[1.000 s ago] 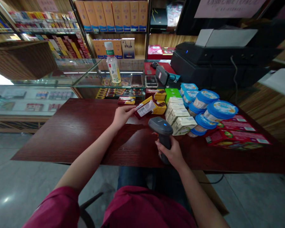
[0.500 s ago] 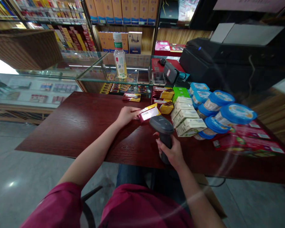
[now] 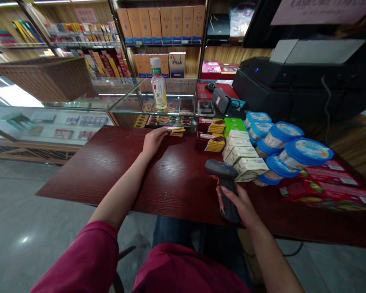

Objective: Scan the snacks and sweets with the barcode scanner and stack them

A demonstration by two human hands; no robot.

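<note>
My left hand is closed on the near end of a flat yellow and dark-red chocolate packet, at the back of the dark wood table. That packet lies over another packet, and my fingers hide part of both. In my right hand is a black handheld barcode scanner, gripped round its handle, its head pointing left above the table. Right of the left hand, stacks of the same chocolate packets stand close to cream-coloured cartons.
Blue-lidded tubs and red boxes crowd the table's right side. Behind the table, a glass counter bears a drink bottle and a dark device. A wicker basket sits at the left.
My left hand has carried the chocolate packet back and left onto the packet at the rear. My right hand has drawn the scanner right and slightly toward me. The view has shifted a little.
</note>
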